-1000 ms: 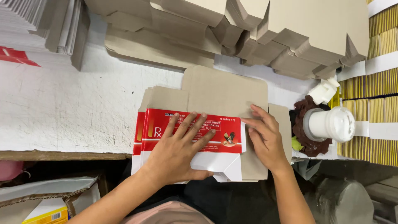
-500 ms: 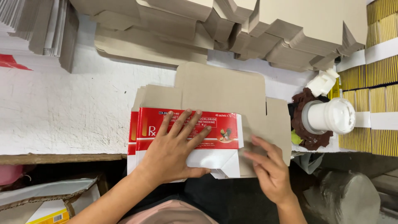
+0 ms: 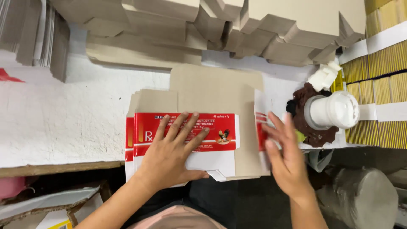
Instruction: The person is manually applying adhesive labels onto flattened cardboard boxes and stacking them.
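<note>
1. At the far left, on the white worktable (image 3: 55, 127), a stack of flat grey card sheets (image 3: 38, 38) stands on edge near the back, well apart from the hands.
2. Along the near edge of the table lies a flat, unfolded carton (image 3: 203, 127), brown card on its inner side, with a red and white printed panel turned up.
3. The left hand (image 3: 171, 154) lies palm down on that red panel, fingers spread and straight, pressing it flat; it grips nothing.
4. Behind the carton, a heap of folded brown boxes (image 3: 237, 29) runs across the back of the table.
5. The right hand (image 3: 286, 159) is at the carton's right side flap (image 3: 260, 127), fingers straight and close together, touching the flap's edge. The hand is blurred, so I cannot tell whether it pinches the flap or only pushes it.
6. Just right of that hand stands a white plastic bottle (image 3: 333, 111) on a dark brown rag (image 3: 307, 127).
7. At the far right, yellow bundles with white bands (image 3: 381, 85) are stacked.
</note>
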